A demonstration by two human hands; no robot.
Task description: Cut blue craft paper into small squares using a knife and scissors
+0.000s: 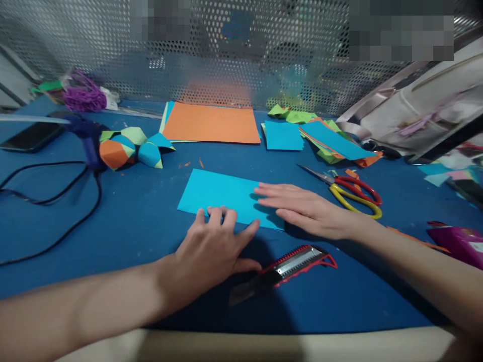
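A blue sheet of paper, seemingly folded, lies flat on the blue table. The fingertips of my left hand rest on its near edge, fingers spread. Over the paper's right end, my right hand lies flat with its fingers stretched out. A red and black utility knife is just below my hands, its blade pointing left near my left thumb. To the right of my right hand are scissors with one red and one yellow handle, their tips pointing away to the left.
Stacked orange sheets, small blue squares and blue strips lie along the back by a perforated metal panel. At left are folded paper pieces, a blue glue gun with its black cord, a phone and purple string.
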